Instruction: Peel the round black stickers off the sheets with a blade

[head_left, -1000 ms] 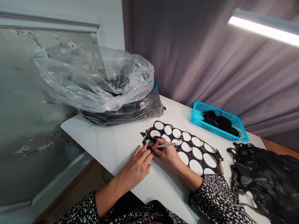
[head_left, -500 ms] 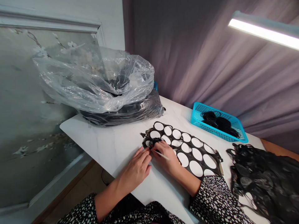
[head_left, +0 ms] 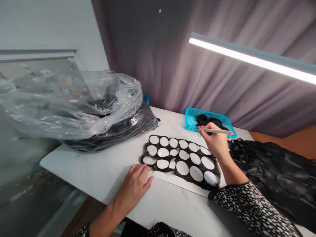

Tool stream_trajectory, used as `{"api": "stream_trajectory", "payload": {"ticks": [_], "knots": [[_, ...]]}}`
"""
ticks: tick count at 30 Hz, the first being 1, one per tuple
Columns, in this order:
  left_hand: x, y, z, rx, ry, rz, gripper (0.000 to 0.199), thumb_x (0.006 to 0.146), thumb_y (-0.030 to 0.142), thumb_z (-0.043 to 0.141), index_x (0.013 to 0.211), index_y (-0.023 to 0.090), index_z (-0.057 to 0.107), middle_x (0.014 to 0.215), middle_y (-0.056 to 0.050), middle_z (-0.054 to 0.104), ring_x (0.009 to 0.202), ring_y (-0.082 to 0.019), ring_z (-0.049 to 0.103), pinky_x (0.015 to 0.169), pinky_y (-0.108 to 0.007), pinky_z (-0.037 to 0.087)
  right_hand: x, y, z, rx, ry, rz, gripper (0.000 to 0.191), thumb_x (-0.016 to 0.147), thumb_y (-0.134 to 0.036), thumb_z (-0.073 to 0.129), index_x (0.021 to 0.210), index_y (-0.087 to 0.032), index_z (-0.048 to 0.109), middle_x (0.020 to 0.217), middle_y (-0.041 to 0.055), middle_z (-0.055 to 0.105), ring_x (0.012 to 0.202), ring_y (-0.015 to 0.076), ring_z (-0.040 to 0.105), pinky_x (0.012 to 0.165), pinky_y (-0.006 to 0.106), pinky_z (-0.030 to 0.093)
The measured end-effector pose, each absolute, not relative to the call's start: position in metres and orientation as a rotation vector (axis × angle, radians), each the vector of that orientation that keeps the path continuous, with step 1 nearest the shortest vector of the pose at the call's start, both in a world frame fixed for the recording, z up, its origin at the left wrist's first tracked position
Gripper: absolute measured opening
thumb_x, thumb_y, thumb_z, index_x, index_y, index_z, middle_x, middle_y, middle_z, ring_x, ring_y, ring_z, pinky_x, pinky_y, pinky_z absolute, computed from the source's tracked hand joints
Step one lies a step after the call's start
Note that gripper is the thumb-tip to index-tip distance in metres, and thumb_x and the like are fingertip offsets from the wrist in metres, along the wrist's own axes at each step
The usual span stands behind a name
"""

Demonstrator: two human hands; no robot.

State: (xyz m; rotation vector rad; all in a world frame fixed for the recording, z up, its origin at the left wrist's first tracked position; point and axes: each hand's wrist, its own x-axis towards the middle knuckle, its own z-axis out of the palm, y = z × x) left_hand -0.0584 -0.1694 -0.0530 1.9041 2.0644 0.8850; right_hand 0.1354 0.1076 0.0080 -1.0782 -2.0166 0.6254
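Observation:
My left hand (head_left: 136, 181) lies on the white table with its fingers stretched out. Its fingertips touch the near left corner of a black sheet with rows of round holes (head_left: 189, 168). Through the holes shows a white board (head_left: 170, 177) beneath. My right hand (head_left: 217, 141) is raised over the far right side of the sheet, in front of the blue basket. Between its fingers is a slim pale stick-like tool (head_left: 217, 131), pointing left; its working tip is too small to make out. Coils of black cord (head_left: 202, 118) lie in the basket, partly hidden behind the hand.
The blue mesh basket (head_left: 190, 123) stands along the table's back edge. A large clear plastic bag (head_left: 74, 115) with black material inside fills the left. Black ruffled material (head_left: 271, 177) is heaped at the right. Overhead hangs a lit lamp bar (head_left: 247, 61).
My right hand has moved from the sheet's left end across to the basket with the tool. The black cord at the sheet's left end is gone. My left fingers have opened out; the view has shifted.

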Motion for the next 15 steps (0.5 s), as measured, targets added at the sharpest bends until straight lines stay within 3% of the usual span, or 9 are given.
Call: {"api": "stream_trajectory", "payload": {"ticks": [3, 6, 11, 15], "knots": [[-0.055, -0.136, -0.031, 1.685, 1.872, 1.011, 0.029, 0.093, 0.023, 0.052, 0.122, 0.023, 0.053, 0.123, -0.009, 0.058, 0.113, -0.028, 0.057, 0.096, -0.048, 0.048, 0.155, 0.092, 0.014, -1.113, -2.067, 1.226, 0.03, 0.077, -0.042, 0.067, 0.066, -0.019, 0.05, 0.079, 0.0058, 0.068, 0.063, 0.0161, 0.057, 0.05, 0.025, 0.042], [-0.04, -0.091, -0.013, 1.422, 1.483, 1.048, 0.054, 0.091, 0.032, 0.057, 0.141, 0.028, 0.036, 0.148, -0.011, 0.038, 0.129, -0.03, 0.047, 0.102, -0.047, 0.044, 0.162, 0.07, 0.017, -1.094, -1.965, 1.682, 0.033, 0.075, -0.043, 0.072, 0.07, -0.018, 0.05, 0.074, 0.003, 0.066, 0.05, 0.0088, 0.045, 0.04, 0.02, 0.036], [-0.01, -0.023, -0.003, 1.252, 0.979, 1.042, 0.075, 0.08, 0.02, 0.064, 0.146, 0.025, 0.027, 0.155, -0.012, 0.028, 0.146, -0.027, 0.018, 0.117, -0.049, 0.019, 0.18, 0.06, 0.029, -0.931, -1.543, 2.102, 0.037, 0.071, -0.04, 0.079, 0.074, -0.018, 0.049, 0.08, 0.0062, 0.07, 0.059, 0.0101, 0.057, 0.036, 0.013, 0.031], [0.006, 0.011, 0.001, 1.079, 0.703, 0.94, 0.089, 0.069, 0.013, 0.065, 0.147, 0.029, 0.026, 0.151, -0.011, 0.034, 0.134, -0.027, 0.038, 0.11, -0.046, 0.026, 0.198, 0.067, 0.035, -0.883, -1.374, 2.186, 0.038, 0.071, -0.038, 0.081, 0.077, -0.017, 0.05, 0.082, 0.0079, 0.07, 0.064, 0.0116, 0.061, 0.035, 0.011, 0.033]]}}
